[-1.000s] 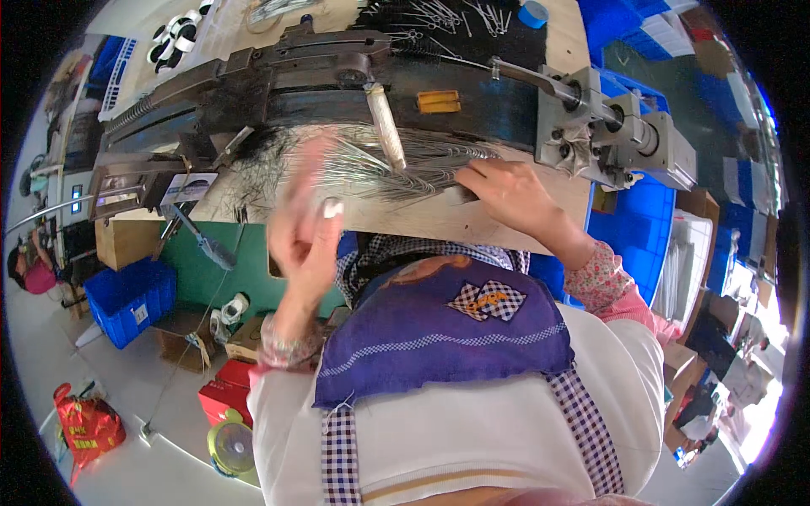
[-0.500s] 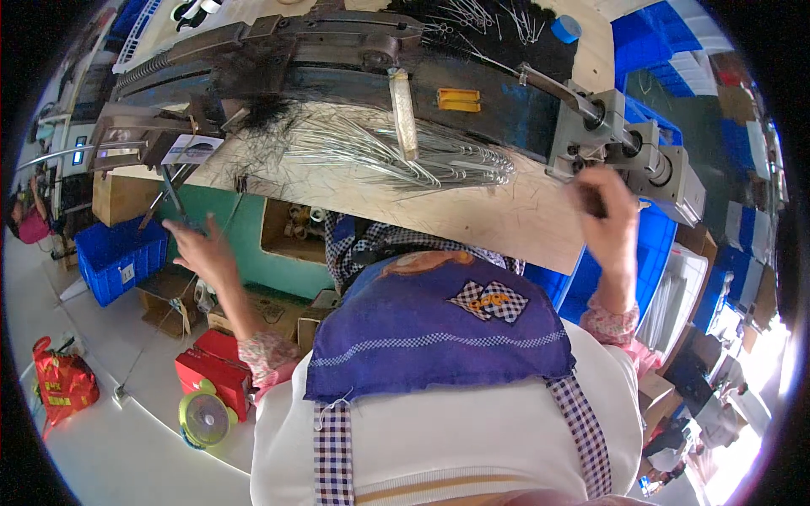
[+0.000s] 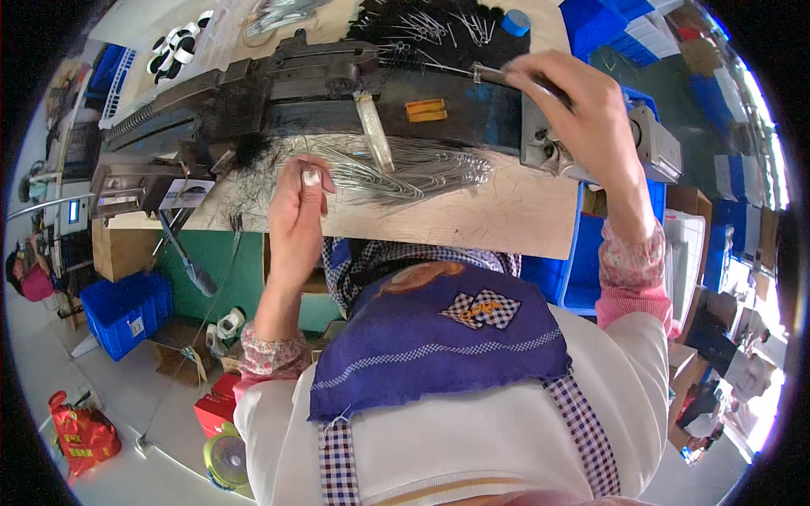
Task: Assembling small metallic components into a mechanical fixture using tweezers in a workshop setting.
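Nearest me is the purple bib of my apron (image 3: 447, 346), and just beyond it the pale wooden worktop (image 3: 515, 215), littered with stray dark bristles. On it, in front of the dark metal machine (image 3: 312, 118), lies a heap of thin silvery wires (image 3: 413, 179). Many are doubled over, their rounded bends gathered at the right, while straight lengths fan out bright and tangled to the left.

My left hand (image 3: 294, 215) is at the left end of that heap, the forearm coming up from below, fingers curled in and the thumb, with a white covering (image 3: 311, 178) on its tip, turned upward. I can't tell whether it is pinching a wire.

A silver bar (image 3: 373, 133) juts from the machine over the heap, and a yellow block (image 3: 425, 110) sits on its bed. My right hand (image 3: 585, 105) is raised higher, bent over the machine's right end with its fingers pointing left, near a small clamp (image 3: 478, 74); what those curled fingers grip, if anything, I can't make out.

Farther back, looped metal pieces (image 3: 426, 27) lie on something black beside a round blue cap (image 3: 515, 23).
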{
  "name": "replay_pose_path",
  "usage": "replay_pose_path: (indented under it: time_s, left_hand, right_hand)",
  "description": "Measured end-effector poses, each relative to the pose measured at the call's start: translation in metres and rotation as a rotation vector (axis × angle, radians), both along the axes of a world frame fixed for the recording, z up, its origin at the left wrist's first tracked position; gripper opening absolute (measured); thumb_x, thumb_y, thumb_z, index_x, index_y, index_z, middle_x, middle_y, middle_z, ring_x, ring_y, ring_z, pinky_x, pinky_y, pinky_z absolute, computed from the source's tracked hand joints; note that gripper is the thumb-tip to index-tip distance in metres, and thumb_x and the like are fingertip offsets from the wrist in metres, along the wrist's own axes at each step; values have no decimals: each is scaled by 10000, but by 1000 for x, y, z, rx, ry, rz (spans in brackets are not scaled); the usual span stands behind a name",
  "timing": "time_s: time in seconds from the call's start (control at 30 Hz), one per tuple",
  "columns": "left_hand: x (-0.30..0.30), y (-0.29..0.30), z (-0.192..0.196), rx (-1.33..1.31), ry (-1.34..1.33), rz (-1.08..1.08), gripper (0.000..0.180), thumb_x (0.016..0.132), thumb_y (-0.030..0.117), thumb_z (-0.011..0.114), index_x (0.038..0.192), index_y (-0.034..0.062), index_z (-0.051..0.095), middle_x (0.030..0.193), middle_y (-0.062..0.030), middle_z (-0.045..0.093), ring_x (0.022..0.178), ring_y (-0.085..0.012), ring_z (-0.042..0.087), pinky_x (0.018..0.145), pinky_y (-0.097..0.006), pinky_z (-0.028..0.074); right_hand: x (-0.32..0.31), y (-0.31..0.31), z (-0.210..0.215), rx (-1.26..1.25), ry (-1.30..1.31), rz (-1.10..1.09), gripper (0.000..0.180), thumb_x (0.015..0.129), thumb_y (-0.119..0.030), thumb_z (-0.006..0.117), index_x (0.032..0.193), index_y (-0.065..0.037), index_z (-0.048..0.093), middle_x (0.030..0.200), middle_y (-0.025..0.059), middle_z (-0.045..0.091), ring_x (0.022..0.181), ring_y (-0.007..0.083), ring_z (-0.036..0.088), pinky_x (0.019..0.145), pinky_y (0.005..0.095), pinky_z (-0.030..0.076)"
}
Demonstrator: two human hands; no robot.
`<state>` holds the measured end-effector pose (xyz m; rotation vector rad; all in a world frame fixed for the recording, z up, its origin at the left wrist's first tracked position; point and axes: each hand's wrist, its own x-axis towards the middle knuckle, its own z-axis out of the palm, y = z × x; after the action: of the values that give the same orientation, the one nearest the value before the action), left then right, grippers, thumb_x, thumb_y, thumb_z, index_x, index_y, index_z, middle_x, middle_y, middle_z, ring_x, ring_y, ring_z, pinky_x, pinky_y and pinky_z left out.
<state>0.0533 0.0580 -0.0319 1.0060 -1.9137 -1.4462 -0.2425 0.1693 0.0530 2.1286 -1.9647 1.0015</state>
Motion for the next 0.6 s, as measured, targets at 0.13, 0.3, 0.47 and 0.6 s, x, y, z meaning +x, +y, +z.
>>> replay_pose_path:
  time_s: [0.13, 0.3, 0.47, 0.6]
  left_hand:
    - [-50, 28, -13, 271, 231, -52, 235, 1012, 242, 406, 944, 56, 533, 768, -15, 507, 615, -87, 463, 562, -228, 418]
    - [-75, 39, 53, 637, 576, -152, 255, 1007, 274, 431, 869, 89, 538, 571, 34, 349, 459, -66, 333, 427, -208, 284]
    - [-8, -36, 65, 1226, 1279, -163, 223, 971, 272, 511, 1064, 86, 590, 566, 52, 332, 424, -47, 271, 401, -212, 222]
    - [17, -10, 15, 351, 583, -61, 224, 919, 258, 582, 1005, 70, 669, 594, 13, 513, 448, -73, 400, 431, -221, 284]
  right_hand:
    - [-8, -33, -31, 52, 142, 8, 95, 819, -113, 585, 880, -44, 608, 872, 98, 607, 817, 299, 619, 705, 385, 506]
    - [8, -51, -36, 172, 213, -11, 139, 785, -72, 627, 911, -47, 575, 884, 100, 582, 850, 323, 600, 722, 399, 496]
    - [8, -40, -31, 201, 218, -9, 100, 769, -71, 626, 844, -36, 570, 847, 111, 563, 811, 322, 608, 696, 410, 503]
    - [10, -60, -26, 205, 187, -35, 98, 800, -118, 602, 807, -20, 605, 838, 151, 598, 811, 343, 619, 706, 425, 518]
